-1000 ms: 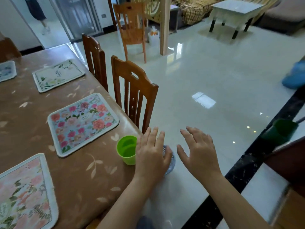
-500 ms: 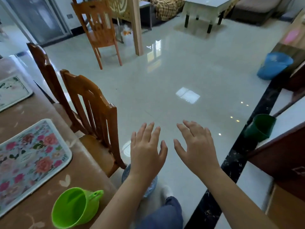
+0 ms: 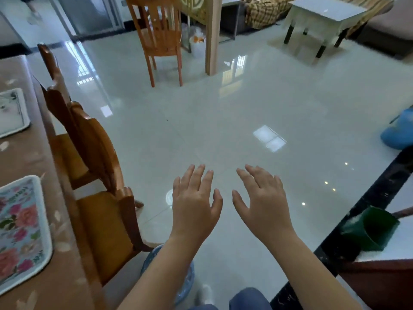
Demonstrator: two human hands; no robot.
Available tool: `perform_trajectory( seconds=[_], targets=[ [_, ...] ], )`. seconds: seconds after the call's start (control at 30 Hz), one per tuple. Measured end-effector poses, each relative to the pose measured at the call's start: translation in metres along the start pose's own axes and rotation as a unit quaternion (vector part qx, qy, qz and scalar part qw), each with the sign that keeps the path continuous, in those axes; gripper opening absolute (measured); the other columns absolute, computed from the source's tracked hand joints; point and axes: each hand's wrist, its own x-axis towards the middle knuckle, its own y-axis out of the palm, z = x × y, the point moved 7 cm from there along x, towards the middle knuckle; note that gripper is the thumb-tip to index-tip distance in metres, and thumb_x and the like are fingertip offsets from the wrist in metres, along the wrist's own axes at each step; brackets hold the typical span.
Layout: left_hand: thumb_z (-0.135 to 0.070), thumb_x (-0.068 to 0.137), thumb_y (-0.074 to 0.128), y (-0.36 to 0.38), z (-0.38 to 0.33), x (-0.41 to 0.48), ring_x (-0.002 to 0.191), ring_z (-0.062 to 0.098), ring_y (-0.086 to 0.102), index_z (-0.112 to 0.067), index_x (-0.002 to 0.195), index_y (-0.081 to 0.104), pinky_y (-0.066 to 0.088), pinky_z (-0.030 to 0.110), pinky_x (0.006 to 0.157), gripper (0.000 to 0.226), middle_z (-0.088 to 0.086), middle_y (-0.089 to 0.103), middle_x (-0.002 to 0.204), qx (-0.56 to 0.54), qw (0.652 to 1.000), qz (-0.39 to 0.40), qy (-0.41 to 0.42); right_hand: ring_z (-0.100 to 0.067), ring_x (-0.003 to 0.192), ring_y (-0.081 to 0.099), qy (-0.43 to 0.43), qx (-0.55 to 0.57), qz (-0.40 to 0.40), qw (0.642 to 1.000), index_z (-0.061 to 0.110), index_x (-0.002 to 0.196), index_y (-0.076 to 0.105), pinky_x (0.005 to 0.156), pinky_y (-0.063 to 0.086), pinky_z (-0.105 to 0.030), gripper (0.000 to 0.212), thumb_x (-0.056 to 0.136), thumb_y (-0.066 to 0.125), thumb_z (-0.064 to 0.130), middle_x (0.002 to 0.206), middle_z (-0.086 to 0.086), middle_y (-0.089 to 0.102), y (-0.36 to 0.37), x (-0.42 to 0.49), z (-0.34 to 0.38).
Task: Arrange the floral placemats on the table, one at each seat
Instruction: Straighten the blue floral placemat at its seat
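The brown table (image 3: pixel 26 157) runs along the left edge of the view. A pink-flowered placemat (image 3: pixel 21 231) lies flat on it at the near left, in front of the closest wooden chair (image 3: pixel 100 171). Farther back, a white placemat with green leaves (image 3: pixel 11 113) is partly cut off by the frame. My left hand (image 3: pixel 195 206) and my right hand (image 3: pixel 261 202) hover over the tiled floor to the right of the table, palms down, fingers spread, holding nothing.
A second chair (image 3: pixel 53 70) stands behind the closest one. A third chair (image 3: pixel 161 34) stands apart by a wooden post (image 3: pixel 212 34). A low white table (image 3: pixel 324 16) is at the back right. A green cup (image 3: pixel 377 229) and a blue bin (image 3: pixel 400 130) sit at the right.
The view has swung right, away from the table; the green cup on the table and the nearest placemat have left the frame. Both hands stay spread and empty.
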Motion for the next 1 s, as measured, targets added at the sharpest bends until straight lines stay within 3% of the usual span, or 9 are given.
perform_trajectory(
  seconds=[0.3, 0.6, 0.83, 1.0],
  targets=[
    [-0.018, 0.081, 0.063, 0.032, 0.042, 0.082, 0.119, 0.035, 0.050, -0.004, 0.117, 0.058, 0.039, 0.057, 0.097, 0.039, 0.018, 0.058, 0.124, 0.069, 0.992, -0.012, -0.105, -0.036, 0.116, 0.053, -0.083, 0.062, 0.071, 0.992, 0.006, 0.116, 0.058, 0.095, 0.038, -0.058, 0.043, 0.077, 0.069, 0.020, 0.121, -0.017, 0.061, 0.066, 0.118, -0.007],
    [-0.017, 0.084, 0.057, 0.038, 0.065, 0.205, 0.121, 0.034, 0.048, -0.004, 0.117, 0.056, 0.040, 0.057, 0.098, 0.036, 0.018, 0.058, 0.124, 0.081, 0.957, -0.114, -0.256, -0.038, 0.112, 0.055, -0.209, 0.127, 0.084, 0.966, 0.004, 0.114, 0.059, 0.092, 0.041, -0.059, 0.043, 0.074, 0.072, 0.016, 0.117, -0.018, 0.062, 0.093, 0.265, -0.006],
    [-0.020, 0.080, 0.054, -0.004, 0.111, 0.212, 0.113, 0.036, 0.055, -0.003, 0.109, 0.062, 0.039, 0.057, 0.094, 0.035, 0.018, 0.063, 0.117, 0.165, 0.903, -0.200, -0.343, -0.035, 0.115, 0.053, -0.304, 0.184, 0.145, 0.923, 0.006, 0.117, 0.057, 0.095, 0.040, -0.055, 0.042, 0.078, 0.068, 0.019, 0.121, -0.016, 0.060, 0.128, 0.314, 0.055],
    [-0.027, 0.084, 0.046, -0.028, 0.161, 0.203, 0.120, 0.034, 0.049, -0.007, 0.115, 0.059, 0.026, 0.050, 0.101, 0.039, 0.016, 0.059, 0.124, 0.191, 0.866, -0.207, -0.414, -0.033, 0.119, 0.050, -0.380, 0.195, 0.192, 0.884, 0.009, 0.120, 0.054, 0.099, 0.039, -0.054, 0.042, 0.081, 0.064, 0.023, 0.124, -0.014, 0.058, 0.160, 0.328, 0.123]
  ],
)
